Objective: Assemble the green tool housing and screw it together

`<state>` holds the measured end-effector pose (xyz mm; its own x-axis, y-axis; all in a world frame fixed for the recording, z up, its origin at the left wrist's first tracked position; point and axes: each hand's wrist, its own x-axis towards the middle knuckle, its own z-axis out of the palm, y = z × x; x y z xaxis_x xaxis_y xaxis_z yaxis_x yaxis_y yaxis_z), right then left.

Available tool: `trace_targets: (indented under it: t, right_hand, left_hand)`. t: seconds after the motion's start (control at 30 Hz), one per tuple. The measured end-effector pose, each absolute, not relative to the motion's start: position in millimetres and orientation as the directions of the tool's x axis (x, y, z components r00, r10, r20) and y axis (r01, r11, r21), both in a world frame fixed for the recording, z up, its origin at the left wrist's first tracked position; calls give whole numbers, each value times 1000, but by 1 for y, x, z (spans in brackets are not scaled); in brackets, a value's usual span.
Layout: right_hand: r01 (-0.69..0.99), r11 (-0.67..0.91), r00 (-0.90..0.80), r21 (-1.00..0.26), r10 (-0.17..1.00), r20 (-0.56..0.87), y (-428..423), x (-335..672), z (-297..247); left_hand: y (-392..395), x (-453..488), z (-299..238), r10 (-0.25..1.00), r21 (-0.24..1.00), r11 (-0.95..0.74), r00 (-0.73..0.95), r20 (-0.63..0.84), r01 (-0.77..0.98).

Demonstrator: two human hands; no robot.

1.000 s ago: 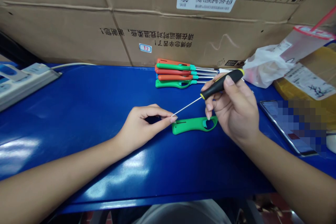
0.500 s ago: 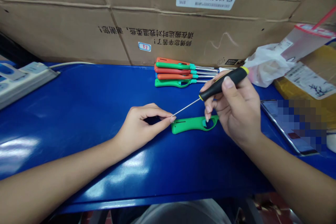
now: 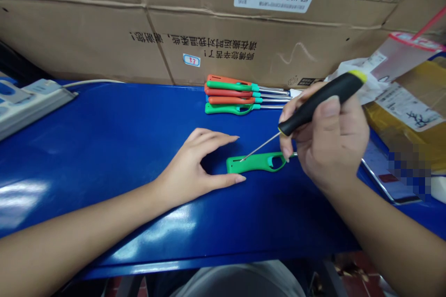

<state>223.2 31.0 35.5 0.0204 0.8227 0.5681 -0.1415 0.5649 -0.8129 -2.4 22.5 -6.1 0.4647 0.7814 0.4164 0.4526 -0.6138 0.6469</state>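
My right hand (image 3: 331,139) is closed around the black handle of a screwdriver (image 3: 320,102) with yellow ends. Its thin metal shaft slants down to the left, and the tip appears over the slotted end of a green lighter (image 3: 252,162). That long-necked lighter lies flat on the blue table, its teal trigger toward my right hand, which hides most of its metal neck. My left hand (image 3: 195,162) is open at the lighter's left end, thumb on the near side and fingers on the far side, without visibly gripping it.
Several orange, red and green lighters (image 3: 232,95) lie stacked against the large cardboard box (image 3: 104,41) behind. A power strip (image 3: 31,106) rests at the left. To the right are a phone (image 3: 390,171), a cup with a red straw (image 3: 404,55) and a yellow-taped parcel (image 3: 404,120).
My left thumb and fingers have let go of the screwdriver tip and spread apart. My right hand has moved right, and the tip has shifted right and down onto or over the green lighter.
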Motion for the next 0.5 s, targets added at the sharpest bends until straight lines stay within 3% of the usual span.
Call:
trace_targets:
  t: [0.17, 0.5]
  right_hand:
    - [-63, 499, -72, -864, 862, 503, 25, 225, 45]
    - [95, 460, -195, -883, 878, 437, 21, 219, 42]
  left_hand:
    - [18, -1, -9, 770, 606, -611, 559, 308, 509]
    - [15, 5, -11, 748, 621, -635, 568, 344, 460]
